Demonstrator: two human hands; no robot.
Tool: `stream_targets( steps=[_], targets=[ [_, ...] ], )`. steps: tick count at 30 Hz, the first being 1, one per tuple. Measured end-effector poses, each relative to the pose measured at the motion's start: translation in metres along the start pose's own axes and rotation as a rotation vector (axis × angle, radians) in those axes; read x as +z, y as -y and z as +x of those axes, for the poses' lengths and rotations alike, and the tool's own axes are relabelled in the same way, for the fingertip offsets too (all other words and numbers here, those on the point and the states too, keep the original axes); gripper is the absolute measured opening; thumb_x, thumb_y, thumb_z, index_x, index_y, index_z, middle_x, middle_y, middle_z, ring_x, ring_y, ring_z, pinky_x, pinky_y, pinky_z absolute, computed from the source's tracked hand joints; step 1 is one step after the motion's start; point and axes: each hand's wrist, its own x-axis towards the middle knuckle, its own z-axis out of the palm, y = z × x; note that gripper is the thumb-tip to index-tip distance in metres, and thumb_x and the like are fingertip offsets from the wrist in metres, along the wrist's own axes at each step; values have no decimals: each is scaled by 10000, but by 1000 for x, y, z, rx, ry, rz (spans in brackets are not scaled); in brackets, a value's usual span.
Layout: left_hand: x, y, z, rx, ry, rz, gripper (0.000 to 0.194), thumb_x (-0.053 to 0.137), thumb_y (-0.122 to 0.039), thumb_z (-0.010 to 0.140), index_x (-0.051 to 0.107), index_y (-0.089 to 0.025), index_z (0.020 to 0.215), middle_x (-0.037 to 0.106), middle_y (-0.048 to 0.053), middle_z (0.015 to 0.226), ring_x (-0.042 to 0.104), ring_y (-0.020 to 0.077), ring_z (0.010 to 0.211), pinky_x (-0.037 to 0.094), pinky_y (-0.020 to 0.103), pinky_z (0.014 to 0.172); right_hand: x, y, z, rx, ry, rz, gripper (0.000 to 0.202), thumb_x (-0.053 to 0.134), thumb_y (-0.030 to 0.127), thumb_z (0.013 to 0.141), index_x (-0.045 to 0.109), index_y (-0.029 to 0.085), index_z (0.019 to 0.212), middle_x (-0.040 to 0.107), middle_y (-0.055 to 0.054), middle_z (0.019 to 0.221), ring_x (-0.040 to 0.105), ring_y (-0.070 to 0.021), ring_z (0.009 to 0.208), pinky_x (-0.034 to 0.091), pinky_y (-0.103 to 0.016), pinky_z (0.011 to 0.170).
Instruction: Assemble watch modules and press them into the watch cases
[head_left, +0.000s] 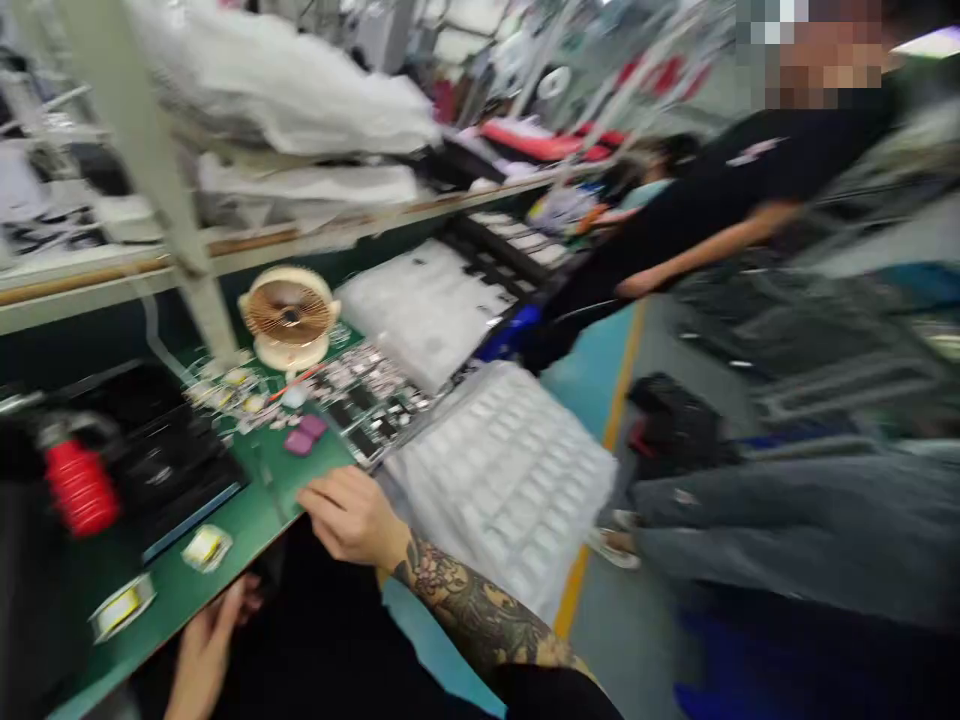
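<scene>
My right hand (352, 515) is at the front edge of the green bench (259, 520). Its fingers are curled and pressed together; anything under them is hidden. Lower down, below the bench edge, my left hand (210, 640) has its thumb and fingers closed together, and what they may hold cannot be seen. Just beyond the right hand lie two small purple blocks (305, 435) and a thin dark tool (266, 480). Nearer the left hand are two yellow-and-white wrapped pieces, a round one (206, 548) and a longer one (122, 607).
A cream fan (291, 315) stands behind circuit boards (375, 395). To the left are a black case (169, 460) and a blurred red ribbed object (81, 487). White moulded trays (517, 470) jut over the aisle at right, where a person in black (720, 190) stands.
</scene>
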Motion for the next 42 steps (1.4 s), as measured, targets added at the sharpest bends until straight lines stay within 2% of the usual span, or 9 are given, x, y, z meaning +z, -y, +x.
stream_targets(
  steps=[3, 8, 12, 16, 22, 26, 30, 36, 42],
  targets=[
    [-22, 31, -1, 131, 116, 40, 616, 580, -770, 1038, 774, -193, 1133, 810, 121, 1067, 799, 318, 1006, 671, 477, 955, 38, 28, 6, 92, -98, 57, 419, 594, 172, 1028, 691, 284, 1420, 799, -94, 1161, 718, -277, 989, 572, -463, 814],
    [-57, 43, -15, 260, 185, 42, 329, 717, -521, 1034, 793, -252, 1207, 824, 65, 1051, 767, 229, 934, 623, 371, 915, 66, 24, 48, 202, -12, 64, 376, 599, 237, 1065, 709, 288, 1421, 743, -124, 1221, 693, -318, 1098, 561, -494, 916],
    [-71, 33, -19, 441, -172, 324, 324, 507, -378, 1154, 773, -196, 1189, 784, 129, 1091, 728, 274, 1021, 568, 426, 975, 66, 9, 73, 189, 243, -93, 402, 576, 348, 1084, 679, 199, 1443, 716, -152, 1128, 667, -337, 1037, 545, -472, 856],
    [-70, 24, -2, 388, -461, 686, 408, 583, -481, 1128, 761, -122, 1210, 734, 191, 1081, 680, 370, 1076, 523, 492, 922, 76, -5, 73, 143, 404, -148, 542, 576, 312, 1041, 589, 143, 1556, 724, -124, 1000, 644, -287, 831, 489, -396, 686],
    [-47, 12, 15, 330, -558, 893, 438, 625, -478, 1113, 712, -96, 1308, 725, 205, 1185, 631, 379, 1050, 451, 512, 865, 73, -3, 47, 340, 129, 328, 295, 519, 317, 1074, 769, 274, 1223, 686, -51, 903, 647, -235, 770, 555, -393, 748],
    [-35, 21, 13, 440, -566, 706, 256, 597, -346, 1143, 704, -151, 1270, 772, 157, 1190, 669, 315, 1025, 438, 465, 866, 67, 22, 38, 491, -131, 821, 367, 610, 437, 1044, 683, 310, 1381, 636, -55, 966, 661, -260, 824, 601, -443, 760],
    [-33, 28, 9, 534, -527, 299, 200, 557, -285, 1162, 712, -208, 1260, 792, 106, 1116, 715, 260, 991, 497, 433, 907, 66, 36, 41, 510, -223, 719, 205, 736, 310, 1025, 788, 290, 1223, 647, -38, 950, 654, -213, 839, 588, -389, 775],
    [-47, 12, 14, 236, -225, -674, 391, 799, -445, 1032, 646, -206, 1300, 762, 39, 945, 778, 194, 693, 590, 291, 619, 67, 36, 55, 424, -231, 840, 297, 708, 242, 1065, 813, 303, 1336, 765, -64, 1064, 762, -204, 862, 655, -372, 745],
    [-49, 2, 25, 139, -186, -902, 532, 861, -550, 958, 755, -176, 1321, 798, 87, 1018, 832, 232, 724, 611, 256, 553, 74, 50, 67, 440, -305, 860, 270, 700, 261, 1076, 818, 312, 1313, 758, -59, 1057, 750, -195, 853, 654, -367, 739]
  ],
)
